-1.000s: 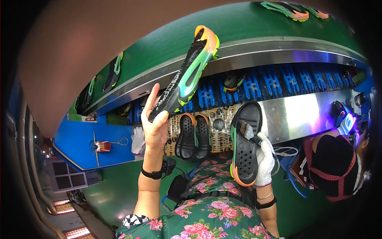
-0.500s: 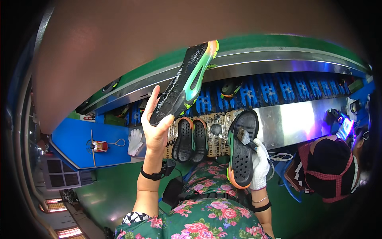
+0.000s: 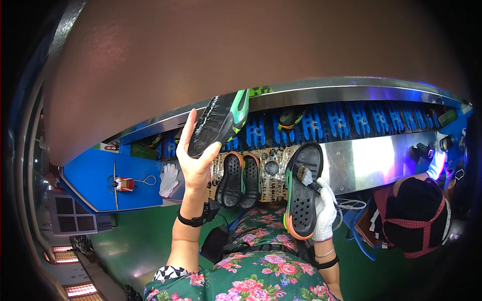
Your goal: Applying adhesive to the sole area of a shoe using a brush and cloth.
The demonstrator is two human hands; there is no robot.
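Note:
My bare left hand (image 3: pixel 196 168) holds up a black shoe sole (image 3: pixel 213 128) with a green and lime sidewall, gripped at one end between thumb and fingers. White wet-looking streaks mark its dark face; its far end is hidden. My right hand (image 3: pixel 325 213), in a white glove, is closed round a second black sole (image 3: pixel 303 198) with green and orange edges and round holes. That same hand also holds a brush (image 3: pixel 305 174), its pale head resting against the sole's inner face. Between the hands, two more soles (image 3: pixel 232 183) lie side by side on the bench.
A large blurred brown surface (image 3: pixel 251 45) covers the top of the view. Behind the bench (image 3: pixel 359 163) runs a line of blue racks (image 3: pixel 337 124). A white glove (image 3: pixel 169 180) and a blue table (image 3: pixel 90 175) are left; a co-worker (image 3: pixel 419 215) sits right.
The view has shifted, and the brown surface now covers more of the sole in my left hand. Both hands keep their holds; the brush has shifted only slightly.

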